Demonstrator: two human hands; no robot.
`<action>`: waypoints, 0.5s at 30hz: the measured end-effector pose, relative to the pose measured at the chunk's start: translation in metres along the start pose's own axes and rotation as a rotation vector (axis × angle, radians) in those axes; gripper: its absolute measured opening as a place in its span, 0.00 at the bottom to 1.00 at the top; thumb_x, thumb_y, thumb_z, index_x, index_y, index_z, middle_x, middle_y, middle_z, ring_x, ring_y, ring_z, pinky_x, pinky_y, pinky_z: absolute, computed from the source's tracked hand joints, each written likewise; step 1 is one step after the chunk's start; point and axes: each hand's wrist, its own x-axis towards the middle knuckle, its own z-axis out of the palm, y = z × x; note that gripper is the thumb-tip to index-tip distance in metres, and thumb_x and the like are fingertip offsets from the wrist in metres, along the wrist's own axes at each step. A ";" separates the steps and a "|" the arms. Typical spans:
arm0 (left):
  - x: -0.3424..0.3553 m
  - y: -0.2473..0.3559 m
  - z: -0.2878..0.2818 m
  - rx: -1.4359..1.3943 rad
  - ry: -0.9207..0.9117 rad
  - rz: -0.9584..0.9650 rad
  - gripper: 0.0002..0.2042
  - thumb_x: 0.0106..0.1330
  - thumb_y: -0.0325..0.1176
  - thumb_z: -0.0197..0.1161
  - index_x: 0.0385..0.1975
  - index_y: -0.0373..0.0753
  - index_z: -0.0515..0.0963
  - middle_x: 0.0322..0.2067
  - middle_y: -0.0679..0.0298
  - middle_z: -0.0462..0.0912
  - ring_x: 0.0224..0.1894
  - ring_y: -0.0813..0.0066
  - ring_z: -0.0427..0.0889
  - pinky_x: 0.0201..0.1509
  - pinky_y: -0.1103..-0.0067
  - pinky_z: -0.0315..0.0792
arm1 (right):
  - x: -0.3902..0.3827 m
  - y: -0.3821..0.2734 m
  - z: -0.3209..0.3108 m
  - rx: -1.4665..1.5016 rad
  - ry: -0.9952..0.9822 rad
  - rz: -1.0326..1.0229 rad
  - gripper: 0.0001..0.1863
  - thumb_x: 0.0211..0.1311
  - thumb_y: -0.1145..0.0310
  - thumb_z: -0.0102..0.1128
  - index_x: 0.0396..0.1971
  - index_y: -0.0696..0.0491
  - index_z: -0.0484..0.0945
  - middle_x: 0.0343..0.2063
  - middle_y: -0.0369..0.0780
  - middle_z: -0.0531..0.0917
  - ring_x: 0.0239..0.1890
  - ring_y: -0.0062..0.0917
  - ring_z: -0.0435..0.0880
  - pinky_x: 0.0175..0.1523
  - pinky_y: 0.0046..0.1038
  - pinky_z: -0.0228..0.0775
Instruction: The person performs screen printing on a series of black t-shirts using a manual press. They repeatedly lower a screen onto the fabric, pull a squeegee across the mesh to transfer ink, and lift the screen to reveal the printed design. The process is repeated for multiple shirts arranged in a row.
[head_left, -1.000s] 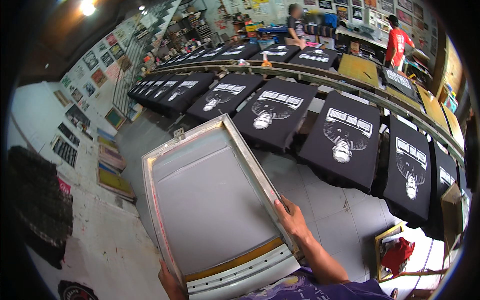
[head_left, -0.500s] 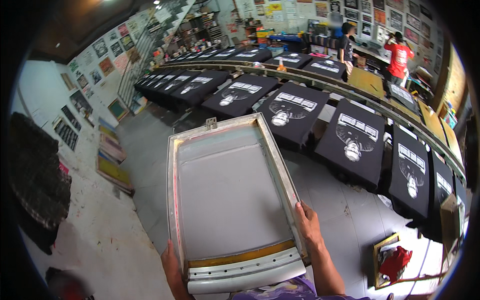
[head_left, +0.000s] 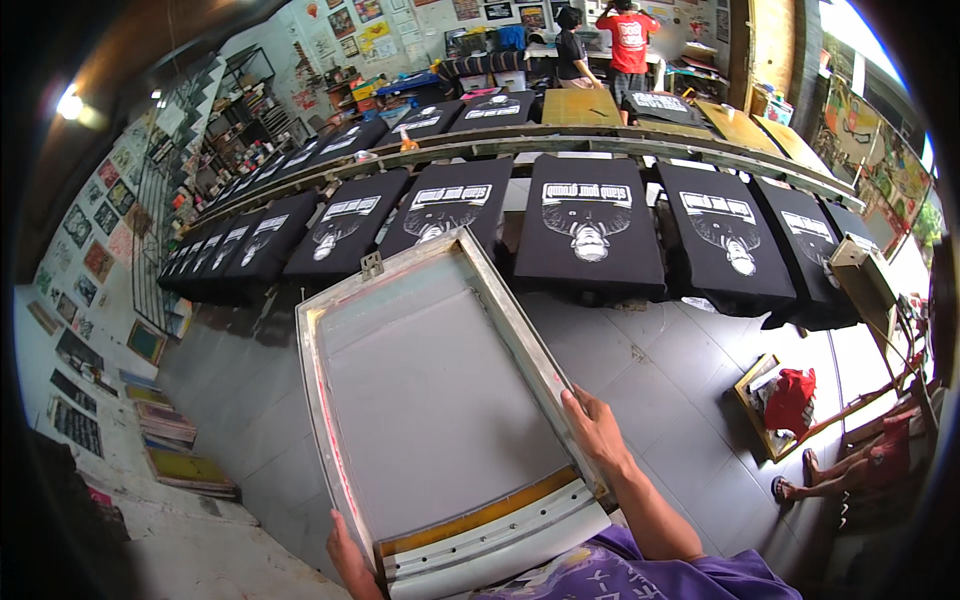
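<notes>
I carry a large metal-framed printing screen (head_left: 430, 400) flat in front of me, with a yellow-edged squeegee (head_left: 480, 520) lying across its near end. My right hand (head_left: 595, 430) grips the frame's right rail. My left hand (head_left: 345, 550) holds the frame's near left corner from below; only its fingers show. Beyond the screen's far edge runs a long table of black T-shirts (head_left: 590, 225) with white prints, laid side by side.
A second table row (head_left: 580, 105) with more shirts and bare boards stands behind. Two people (head_left: 628, 40) work at the far wall. A seated person's legs (head_left: 850, 470) and a red cloth on a frame (head_left: 790, 400) lie on the grey floor at right. Screens lean at the left wall (head_left: 185, 465).
The view has swung to the right along the shirt row and the screen now points at the middle shirts. Both hands keep their hold on the frame.
</notes>
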 end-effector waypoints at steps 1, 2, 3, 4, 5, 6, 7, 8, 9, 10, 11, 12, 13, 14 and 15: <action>0.004 0.001 0.002 0.001 -0.022 0.010 0.38 0.78 0.61 0.50 0.50 0.21 0.81 0.46 0.44 0.85 0.47 0.58 0.82 0.58 0.66 0.73 | 0.001 0.003 -0.003 0.013 0.019 -0.006 0.48 0.72 0.36 0.52 0.69 0.69 0.67 0.64 0.65 0.75 0.71 0.51 0.72 0.74 0.39 0.61; 0.007 0.002 0.005 0.002 -0.043 0.018 0.38 0.77 0.62 0.50 0.50 0.21 0.81 0.47 0.44 0.85 0.48 0.58 0.81 0.58 0.66 0.73 | 0.003 0.007 -0.005 0.026 0.036 -0.013 0.48 0.72 0.36 0.52 0.69 0.70 0.67 0.64 0.65 0.74 0.71 0.51 0.72 0.74 0.38 0.61; 0.009 0.004 0.011 0.013 -0.032 0.026 0.38 0.77 0.62 0.50 0.51 0.21 0.81 0.47 0.44 0.85 0.48 0.57 0.81 0.59 0.66 0.73 | 0.004 0.009 -0.008 0.038 0.050 -0.020 0.48 0.72 0.36 0.52 0.69 0.70 0.67 0.64 0.65 0.74 0.71 0.51 0.72 0.74 0.38 0.60; 0.010 0.009 0.019 0.024 -0.019 0.037 0.38 0.77 0.62 0.50 0.51 0.21 0.81 0.48 0.44 0.85 0.49 0.57 0.81 0.59 0.65 0.73 | 0.005 0.006 -0.014 0.034 0.060 -0.005 0.48 0.72 0.36 0.52 0.69 0.70 0.66 0.64 0.65 0.74 0.71 0.51 0.72 0.74 0.38 0.60; 0.009 0.016 0.028 0.035 -0.005 0.047 0.38 0.77 0.62 0.50 0.51 0.21 0.81 0.49 0.44 0.85 0.49 0.56 0.81 0.59 0.65 0.73 | 0.005 -0.001 -0.021 0.029 0.068 0.009 0.48 0.72 0.36 0.52 0.69 0.70 0.66 0.64 0.65 0.74 0.71 0.51 0.72 0.74 0.38 0.60; 0.007 0.023 0.036 0.030 -0.020 0.049 0.39 0.77 0.62 0.51 0.52 0.21 0.81 0.50 0.44 0.84 0.50 0.55 0.81 0.60 0.65 0.72 | 0.007 -0.005 -0.027 0.025 0.076 0.024 0.48 0.72 0.36 0.52 0.69 0.71 0.66 0.64 0.65 0.74 0.71 0.50 0.72 0.74 0.38 0.60; 0.004 0.030 0.044 0.025 -0.035 0.051 0.39 0.77 0.63 0.51 0.52 0.21 0.80 0.51 0.44 0.84 0.50 0.55 0.81 0.60 0.65 0.72 | 0.012 -0.004 -0.033 0.028 0.080 0.026 0.48 0.73 0.36 0.52 0.69 0.71 0.66 0.64 0.65 0.74 0.71 0.50 0.72 0.75 0.38 0.60; 0.001 0.037 0.054 0.020 -0.050 0.052 0.39 0.77 0.63 0.51 0.53 0.21 0.80 0.51 0.43 0.84 0.50 0.54 0.81 0.61 0.64 0.72 | 0.018 -0.001 -0.039 0.031 0.085 0.027 0.48 0.73 0.36 0.52 0.69 0.71 0.66 0.64 0.65 0.74 0.71 0.50 0.72 0.75 0.38 0.60; -0.002 0.047 0.061 0.040 -0.048 0.044 0.39 0.76 0.63 0.51 0.53 0.21 0.80 0.51 0.43 0.84 0.50 0.54 0.81 0.61 0.64 0.72 | 0.023 -0.001 -0.044 0.040 0.089 0.026 0.48 0.73 0.37 0.52 0.69 0.71 0.65 0.64 0.65 0.74 0.71 0.50 0.72 0.75 0.38 0.60; -0.004 0.056 0.067 0.064 -0.042 0.034 0.39 0.76 0.64 0.51 0.53 0.21 0.80 0.51 0.43 0.84 0.50 0.54 0.81 0.61 0.64 0.72 | 0.027 -0.004 -0.047 0.045 0.091 0.024 0.48 0.73 0.37 0.52 0.69 0.71 0.65 0.64 0.65 0.74 0.71 0.50 0.72 0.75 0.38 0.60; -0.005 0.063 0.072 0.088 -0.036 0.025 0.40 0.76 0.64 0.51 0.53 0.21 0.80 0.50 0.43 0.84 0.50 0.54 0.81 0.61 0.64 0.72 | 0.030 -0.008 -0.052 0.050 0.093 0.023 0.48 0.73 0.37 0.52 0.69 0.70 0.65 0.64 0.65 0.74 0.71 0.50 0.72 0.75 0.39 0.60; -0.005 0.068 0.077 0.070 -0.047 0.032 0.40 0.76 0.64 0.52 0.52 0.21 0.81 0.50 0.44 0.84 0.50 0.55 0.81 0.60 0.65 0.72 | 0.036 -0.011 -0.056 0.054 0.094 0.021 0.47 0.73 0.37 0.52 0.69 0.70 0.66 0.64 0.65 0.74 0.71 0.50 0.72 0.75 0.39 0.60; -0.006 0.072 0.084 0.053 -0.060 0.037 0.39 0.75 0.64 0.52 0.52 0.21 0.81 0.49 0.44 0.84 0.50 0.55 0.81 0.60 0.65 0.72 | 0.042 -0.011 -0.060 0.054 0.096 0.016 0.47 0.73 0.37 0.52 0.69 0.70 0.66 0.64 0.65 0.74 0.71 0.50 0.72 0.75 0.39 0.60; -0.008 0.077 0.091 0.036 -0.073 0.042 0.39 0.75 0.64 0.53 0.52 0.21 0.81 0.49 0.45 0.84 0.50 0.56 0.81 0.60 0.65 0.73 | 0.050 -0.011 -0.065 0.053 0.097 0.011 0.47 0.73 0.38 0.52 0.69 0.70 0.66 0.64 0.65 0.74 0.71 0.50 0.72 0.75 0.39 0.60; -0.011 0.082 0.098 0.021 -0.080 0.055 0.39 0.75 0.64 0.53 0.52 0.21 0.81 0.49 0.45 0.84 0.49 0.57 0.81 0.59 0.66 0.73 | 0.058 -0.012 -0.069 0.053 0.097 0.005 0.47 0.73 0.38 0.52 0.69 0.69 0.66 0.64 0.64 0.74 0.71 0.50 0.73 0.75 0.39 0.60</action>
